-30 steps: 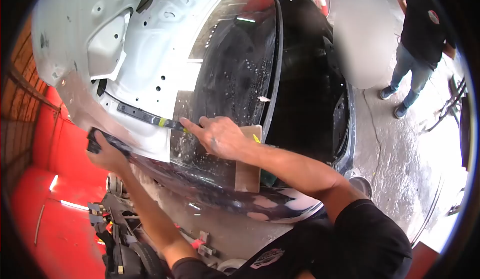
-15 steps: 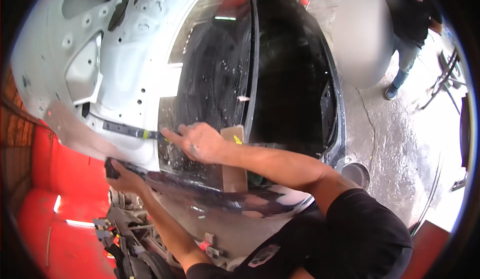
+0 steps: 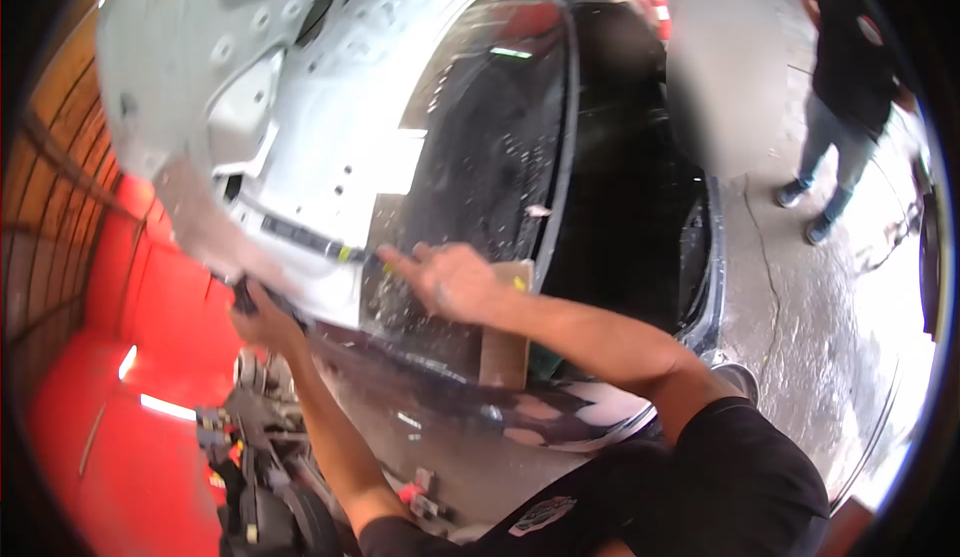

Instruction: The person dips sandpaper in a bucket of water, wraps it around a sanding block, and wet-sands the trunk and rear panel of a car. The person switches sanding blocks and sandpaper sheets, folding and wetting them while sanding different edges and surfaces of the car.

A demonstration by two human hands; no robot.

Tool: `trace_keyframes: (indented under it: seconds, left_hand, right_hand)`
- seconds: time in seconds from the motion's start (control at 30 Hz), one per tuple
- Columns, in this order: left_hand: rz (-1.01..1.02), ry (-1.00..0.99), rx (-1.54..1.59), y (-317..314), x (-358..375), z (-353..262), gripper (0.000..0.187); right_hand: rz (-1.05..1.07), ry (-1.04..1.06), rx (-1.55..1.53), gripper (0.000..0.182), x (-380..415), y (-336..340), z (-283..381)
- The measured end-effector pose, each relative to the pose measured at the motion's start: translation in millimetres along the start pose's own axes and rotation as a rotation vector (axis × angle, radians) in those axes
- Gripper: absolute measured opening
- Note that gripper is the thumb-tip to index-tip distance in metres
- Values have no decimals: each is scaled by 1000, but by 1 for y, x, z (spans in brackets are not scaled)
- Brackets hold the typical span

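Note:
My left hand (image 3: 268,319) is closed around a small black object (image 3: 243,297) at the lower edge of a whitish car panel (image 3: 335,172). My right hand (image 3: 455,282) is over the dark glass (image 3: 470,187), its index finger stretched toward the panel and the other fingers curled. A long dark strip (image 3: 305,239) with a yellow-green mark lies along the panel and reaches my right fingertips, which seem closed on its end. Blur hides the exact grip. Just below my right wrist is a flat brown piece (image 3: 505,352).
Below the dark, patchy car side (image 3: 540,412) are mechanical parts (image 3: 265,457). A red surface (image 3: 150,327) is at the left. Another person (image 3: 850,77) stands on the grey floor (image 3: 755,287) at the upper right, beside a blurred area.
The view has shifted, so the car and both hands appear further right. Both hands keep about the same places on the car. The other person's two legs now show apart.

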State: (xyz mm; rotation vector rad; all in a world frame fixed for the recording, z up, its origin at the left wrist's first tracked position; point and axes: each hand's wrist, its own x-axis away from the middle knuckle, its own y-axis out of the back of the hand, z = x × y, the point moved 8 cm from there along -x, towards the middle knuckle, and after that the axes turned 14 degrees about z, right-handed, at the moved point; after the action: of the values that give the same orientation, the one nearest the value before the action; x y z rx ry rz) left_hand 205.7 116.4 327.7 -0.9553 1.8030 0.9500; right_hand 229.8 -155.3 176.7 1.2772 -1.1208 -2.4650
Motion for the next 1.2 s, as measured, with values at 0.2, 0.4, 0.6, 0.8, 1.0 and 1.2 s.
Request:
trace_keyframes:
  seconds: [0.2, 0.4, 0.6, 0.8, 1.0, 1.2]
  left_hand:
    - [-131, -43, -155, -1, -12, 23, 34]
    - [3, -53, -49, 1, -13, 15, 34]
    - [-44, 8, -169, 0, -10, 7, 37]
    - [4, -146, -55, 5, -26, -17, 50]
    - [-112, 8, -122, -1, -4, 23, 44]
    - [44, -43, 18, -1, -50, -4, 37]
  right_hand:
    - [-72, -13, -65, 56, -2, 10, -1]
    - [-94, 19, -60, 60, -3, 11, -1]
    - [-65, -4, -56, 59, -4, 9, 0]
    - [-81, 20, -56, 57, -2, 14, 1]
    - [-74, 4, -67, 59, -5, 10, -2]
    - [-111, 32, -71, 58, -5, 14, -2]
